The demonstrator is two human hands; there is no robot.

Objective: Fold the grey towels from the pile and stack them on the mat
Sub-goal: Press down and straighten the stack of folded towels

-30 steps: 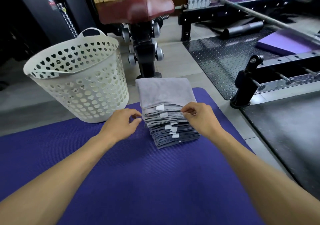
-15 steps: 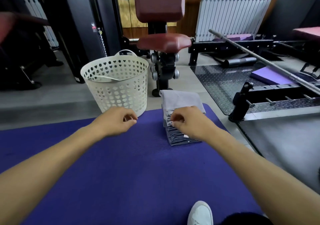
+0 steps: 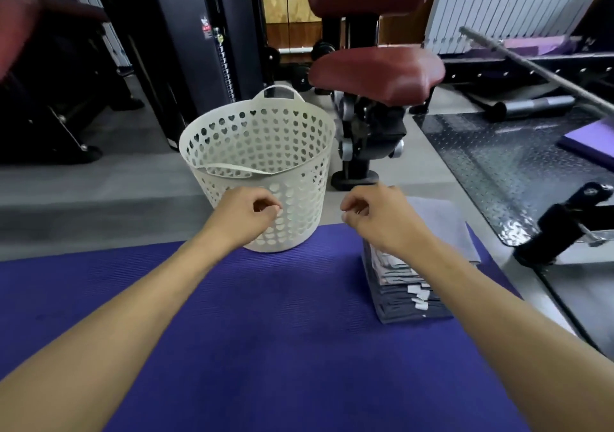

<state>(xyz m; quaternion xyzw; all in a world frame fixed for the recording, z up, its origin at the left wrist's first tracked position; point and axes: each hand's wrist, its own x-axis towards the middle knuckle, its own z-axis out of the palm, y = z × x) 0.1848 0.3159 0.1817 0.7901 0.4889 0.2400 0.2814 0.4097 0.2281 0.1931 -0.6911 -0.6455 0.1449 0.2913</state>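
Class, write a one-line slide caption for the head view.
Both hands, left hand and right hand, hover empty before basket; folded grey towels stacked on mat.

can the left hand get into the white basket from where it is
Probably yes: the left hand hangs empty in front of the white basket, whose mouth is open with nothing over it; it would need to lift over the rim.
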